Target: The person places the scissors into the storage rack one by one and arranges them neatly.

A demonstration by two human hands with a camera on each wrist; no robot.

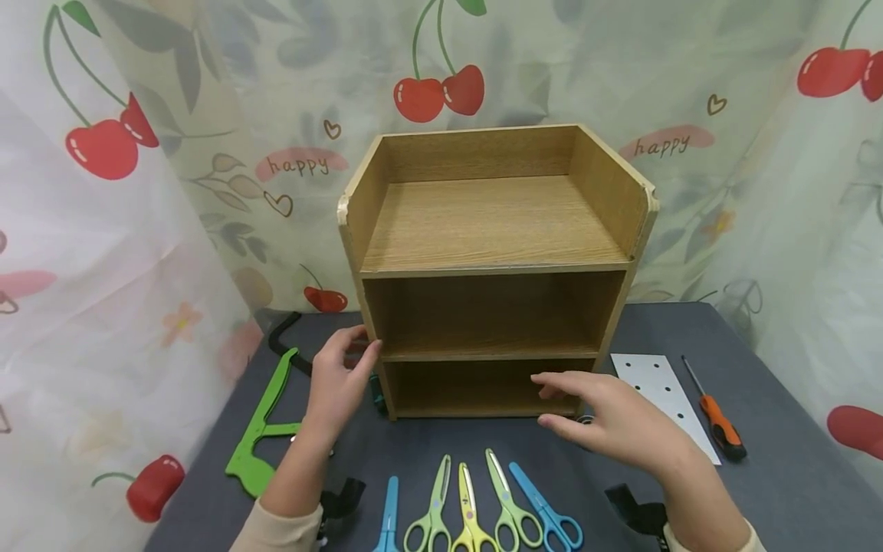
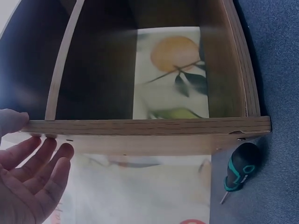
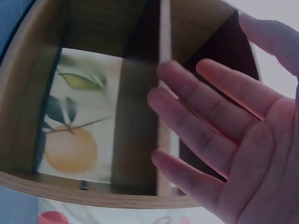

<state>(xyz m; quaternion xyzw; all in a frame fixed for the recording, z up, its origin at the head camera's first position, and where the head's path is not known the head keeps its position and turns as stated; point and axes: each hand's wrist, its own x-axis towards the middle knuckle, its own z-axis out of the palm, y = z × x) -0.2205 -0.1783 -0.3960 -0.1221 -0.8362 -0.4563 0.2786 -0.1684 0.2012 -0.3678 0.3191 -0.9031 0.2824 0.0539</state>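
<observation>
A small wooden shelf unit (image 1: 490, 271) stands upright with a tray-like top and two compartments under it. My left hand (image 1: 345, 372) grips the front edge of its left side panel, thumb at the front edge and fingers on the outer side. The left wrist view shows that hand (image 2: 32, 172) at the panel, level with the middle board. In front of the lower right compartment my right hand (image 1: 607, 418) is spread, holding nothing. Its fingers (image 3: 201, 126) overlap the middle board in the right wrist view.
Several scissors (image 1: 469, 510) lie in front of the shelf. A green-framed tool (image 1: 265, 429) and a black-and-teal screwdriver (image 2: 242, 167) lie left. On the right are a white perforated board (image 1: 662, 395) and an orange-black screwdriver (image 1: 717, 422). Patterned curtains (image 1: 262, 92) enclose the grey table (image 1: 786, 460).
</observation>
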